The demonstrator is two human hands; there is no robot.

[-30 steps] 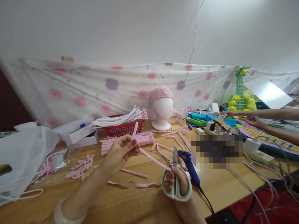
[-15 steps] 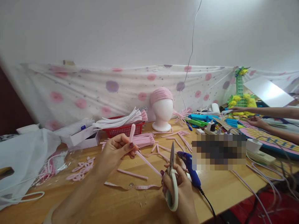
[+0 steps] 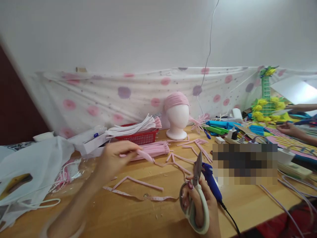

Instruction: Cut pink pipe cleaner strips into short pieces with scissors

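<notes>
My left hand (image 3: 114, 157), blurred by motion, pinches a short pink pipe cleaner (image 3: 146, 155) that points right over the table. My right hand (image 3: 199, 201) grips white-handled scissors (image 3: 198, 195), with fingers through the handles and blades pointing up, nearly closed. Below and between my hands lie pink pipe-cleaner lengths (image 3: 143, 183) that meet in an angle. A tape measure (image 3: 160, 198) runs along the table under them. Behind my left hand is a bundle of pink pipe cleaners (image 3: 155, 149). A blue glue gun (image 3: 213, 183) lies just right of the scissors.
A white foam head (image 3: 177, 119) wears a pink cap (image 3: 176, 100) at the back. Left of it, a red basket (image 3: 142, 137) holds white and pink stems. Bent pink pieces (image 3: 182, 167) lie mid-table. A co-worker's hand (image 3: 291, 129) is at right, near a green-yellow flower model (image 3: 266, 99).
The long pink strand between my hands no longer shows. My left hand has moved left and lower, its pink piece tipping sideways. Another pink length now lies beside the straight one. The view shifted left.
</notes>
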